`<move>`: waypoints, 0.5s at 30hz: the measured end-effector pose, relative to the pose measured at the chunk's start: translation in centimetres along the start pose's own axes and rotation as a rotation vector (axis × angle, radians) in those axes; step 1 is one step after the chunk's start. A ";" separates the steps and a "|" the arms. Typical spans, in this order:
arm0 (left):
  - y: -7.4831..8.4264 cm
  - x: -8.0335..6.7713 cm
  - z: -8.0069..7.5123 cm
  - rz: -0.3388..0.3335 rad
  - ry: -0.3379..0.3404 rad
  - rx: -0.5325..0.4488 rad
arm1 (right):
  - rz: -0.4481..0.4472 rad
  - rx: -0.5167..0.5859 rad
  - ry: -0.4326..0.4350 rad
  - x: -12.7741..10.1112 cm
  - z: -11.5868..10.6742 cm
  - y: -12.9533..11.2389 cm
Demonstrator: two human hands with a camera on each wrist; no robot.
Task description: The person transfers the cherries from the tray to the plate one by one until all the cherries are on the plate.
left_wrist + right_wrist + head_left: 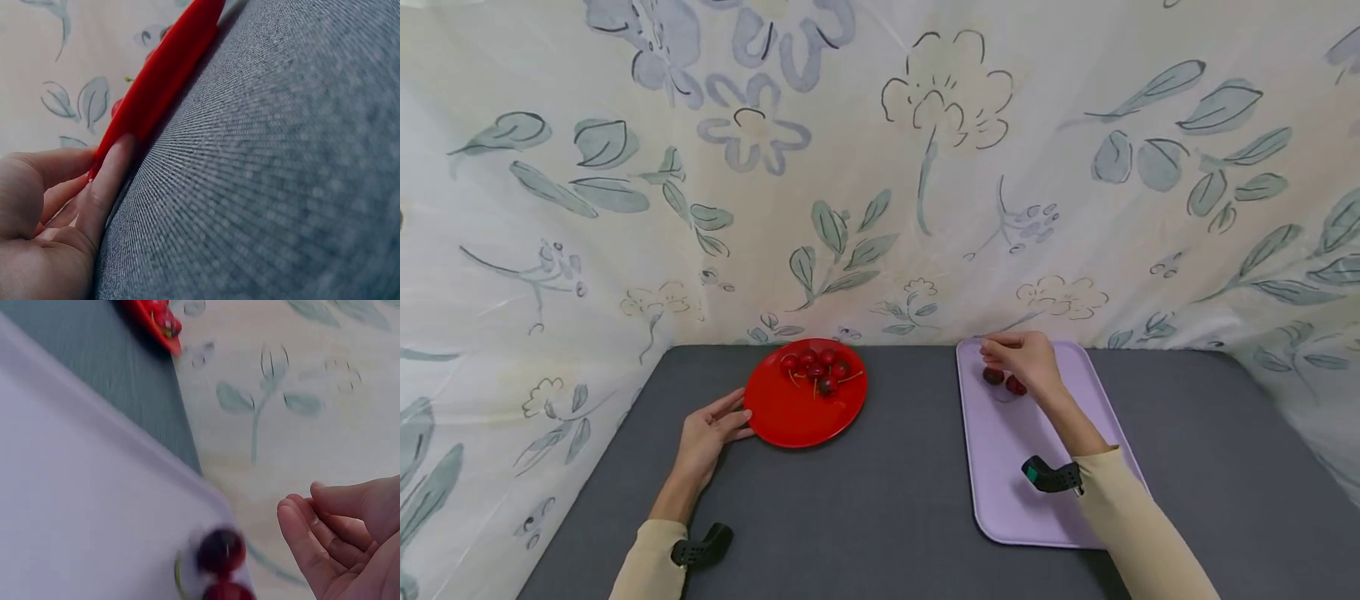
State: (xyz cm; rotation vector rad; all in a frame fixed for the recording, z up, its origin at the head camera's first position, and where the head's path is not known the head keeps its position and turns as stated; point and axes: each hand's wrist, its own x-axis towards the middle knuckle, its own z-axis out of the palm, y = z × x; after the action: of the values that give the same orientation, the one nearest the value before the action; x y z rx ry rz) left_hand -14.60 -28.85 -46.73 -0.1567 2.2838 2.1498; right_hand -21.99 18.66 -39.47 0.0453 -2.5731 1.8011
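Red plate at centre-left of the head view, flat on the grey counter, carrying a cluster of stemmed cherries toward its far rim. Left hand lying on the counter at the plate's left edge, fingers straight and relaxed, fingertips touching the rim; nothing gripped. Same contact confirmed in the left wrist view, with the plate seen edge-on running to the upper middle of the frame.

Lilac tray at centre-right, lengthwise on the counter, well apart from the plate. Two dark cherries lying side by side near the tray's far end. Right hand hovering just above and beside them, fingers loosely curled, fingertips drawn together; nothing visible between them. Right wrist view blurred: curled fingers at lower right, empty, the two cherries at bottom centre on the tray.

Floral cloth hung behind and to both sides of the counter.
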 end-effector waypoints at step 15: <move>-0.2 -0.2 0.3 -0.008 0.019 0.001 | 0.079 -0.123 0.065 -1.5 -6.2 4.0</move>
State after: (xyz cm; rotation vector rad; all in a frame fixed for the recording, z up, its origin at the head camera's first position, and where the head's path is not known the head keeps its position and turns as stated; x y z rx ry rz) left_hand -14.42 -28.59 -46.89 -0.1863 2.2909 2.1525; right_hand -20.73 25.90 -41.08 -0.1141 -2.6689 1.6337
